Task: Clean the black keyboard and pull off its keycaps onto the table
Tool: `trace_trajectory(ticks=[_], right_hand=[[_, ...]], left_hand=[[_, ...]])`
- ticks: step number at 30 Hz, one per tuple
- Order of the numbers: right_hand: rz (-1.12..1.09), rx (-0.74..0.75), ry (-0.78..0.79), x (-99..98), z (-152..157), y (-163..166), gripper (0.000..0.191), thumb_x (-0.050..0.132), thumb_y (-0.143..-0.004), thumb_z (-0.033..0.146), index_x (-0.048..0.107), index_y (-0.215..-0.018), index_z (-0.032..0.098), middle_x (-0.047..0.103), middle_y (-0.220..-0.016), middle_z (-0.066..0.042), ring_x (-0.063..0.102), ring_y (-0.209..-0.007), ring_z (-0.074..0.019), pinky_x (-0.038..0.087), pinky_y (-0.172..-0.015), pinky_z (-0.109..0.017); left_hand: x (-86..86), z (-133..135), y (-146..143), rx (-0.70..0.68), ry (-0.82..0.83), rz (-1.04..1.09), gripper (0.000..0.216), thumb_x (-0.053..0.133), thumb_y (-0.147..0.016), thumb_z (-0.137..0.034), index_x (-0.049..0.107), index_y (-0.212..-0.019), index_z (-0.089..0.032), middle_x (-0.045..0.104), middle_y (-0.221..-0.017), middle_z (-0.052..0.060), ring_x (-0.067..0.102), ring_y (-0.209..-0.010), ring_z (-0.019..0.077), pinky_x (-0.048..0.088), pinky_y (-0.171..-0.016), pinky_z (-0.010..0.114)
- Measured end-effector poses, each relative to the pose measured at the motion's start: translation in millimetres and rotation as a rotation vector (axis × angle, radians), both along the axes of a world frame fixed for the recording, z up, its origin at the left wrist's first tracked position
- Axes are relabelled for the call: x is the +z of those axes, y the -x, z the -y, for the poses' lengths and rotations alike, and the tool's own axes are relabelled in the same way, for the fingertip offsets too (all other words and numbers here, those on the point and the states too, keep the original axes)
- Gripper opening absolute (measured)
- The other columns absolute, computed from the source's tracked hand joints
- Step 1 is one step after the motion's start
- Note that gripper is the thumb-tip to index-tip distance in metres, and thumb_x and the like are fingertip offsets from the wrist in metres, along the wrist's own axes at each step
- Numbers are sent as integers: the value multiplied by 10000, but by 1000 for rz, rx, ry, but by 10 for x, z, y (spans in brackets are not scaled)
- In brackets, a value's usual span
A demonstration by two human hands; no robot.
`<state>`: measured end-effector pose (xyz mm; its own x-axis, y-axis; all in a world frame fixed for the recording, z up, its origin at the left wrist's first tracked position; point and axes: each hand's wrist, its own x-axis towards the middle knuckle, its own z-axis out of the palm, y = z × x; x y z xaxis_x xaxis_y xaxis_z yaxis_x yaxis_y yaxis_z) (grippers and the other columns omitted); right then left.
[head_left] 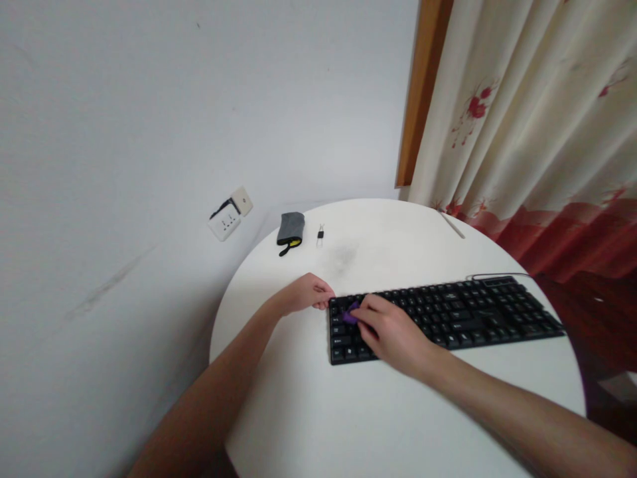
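Observation:
A black keyboard (455, 315) lies across the white round table. My left hand (309, 292) is at its upper left corner, fingers closed on the edge there. My right hand (393, 328) is over the keyboard's left end, pinching a small soft purple piece (351, 313) against the keys. Whether that piece is cloth or putty I cannot tell. My right palm and fingers hide some of the keys beneath.
On the far left of the table (298, 398) are a grey pouch (290, 229) and a small black clip with wire arms (320, 235). A thin pale stick (452, 224) lies near the curtain (542, 133). A wall socket (225, 221) is at left. The keyboard's cable (497, 274) runs off right.

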<state>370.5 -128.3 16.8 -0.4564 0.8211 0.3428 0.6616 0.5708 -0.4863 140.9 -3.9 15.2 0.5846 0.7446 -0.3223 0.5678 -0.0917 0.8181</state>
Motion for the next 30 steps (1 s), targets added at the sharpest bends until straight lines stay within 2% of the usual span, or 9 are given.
trace_trajectory(ticks=[3,5,8,13,15,17,23,26,30], right_hand=[[29,-262,-57,-48,-239,-184,238,495,-914,134,717,-996,161,608,-897,-77,568,-880,-203,478,-831,-336],[75,-321,-60,-84,-306,-231,238,498,-909,133,720,-989,157,609,-891,-82,561,-887,-213,473,-839,-346],[109,-227,-36,-113,-210,-140,251,491,-910,114,718,-1011,148,608,-906,-83,559,-884,-204,470,-843,-329],[140,199,10,-41,202,178,207,508,-916,115,711,-930,158,618,-904,-67,564,-867,-178,466,-785,-280],[118,296,18,3,275,217,203,513,-921,120,708,-948,166,626,-903,-56,569,-857,-166,463,-789,-269],[68,238,19,33,233,166,209,516,-926,129,713,-978,177,629,-897,-51,572,-851,-162,463,-782,-266],[74,-258,-6,20,-161,-200,207,531,-907,119,725,-969,158,642,-876,-72,581,-868,-211,470,-824,-334],[94,-245,45,3,-126,-183,219,520,-904,101,722,-974,152,642,-883,-69,601,-848,-195,475,-821,-311],[131,-20,111,-5,193,68,197,520,-907,105,707,-877,157,630,-880,-59,607,-791,-160,471,-740,-258]], left_hand=[[-25,-4,3,6,0,3,273,684,-779,-386,748,-800,-121,709,-664,52,622,-600,132,488,-584,224],[-34,-8,6,10,-2,-6,266,683,-780,-381,748,-801,-124,710,-665,53,623,-601,132,485,-581,221],[-23,-9,4,5,-4,-11,263,684,-776,-377,749,-800,-124,710,-666,54,620,-601,132,480,-579,222],[12,0,-8,8,-4,-14,280,679,-782,-384,748,-813,-115,713,-678,62,616,-604,138,478,-580,228],[8,-1,-5,0,-14,-20,285,668,-793,-389,747,-813,-116,715,-687,64,619,-611,138,478,-582,226],[-8,-6,2,-4,-21,-22,290,666,-796,-394,748,-822,-117,713,-685,63,617,-609,138,478,-580,225],[-45,-11,15,-4,-7,-18,274,658,-802,-372,742,-822,-112,713,-686,67,618,-607,137,488,-592,231],[-31,-9,11,3,-6,-22,264,656,-802,-362,744,-824,-114,716,-691,67,620,-609,134,483,-587,225],[-5,-5,-3,8,-12,-27,263,672,-782,-368,743,-811,-117,706,-664,54,617,-599,134,477,-573,224]])
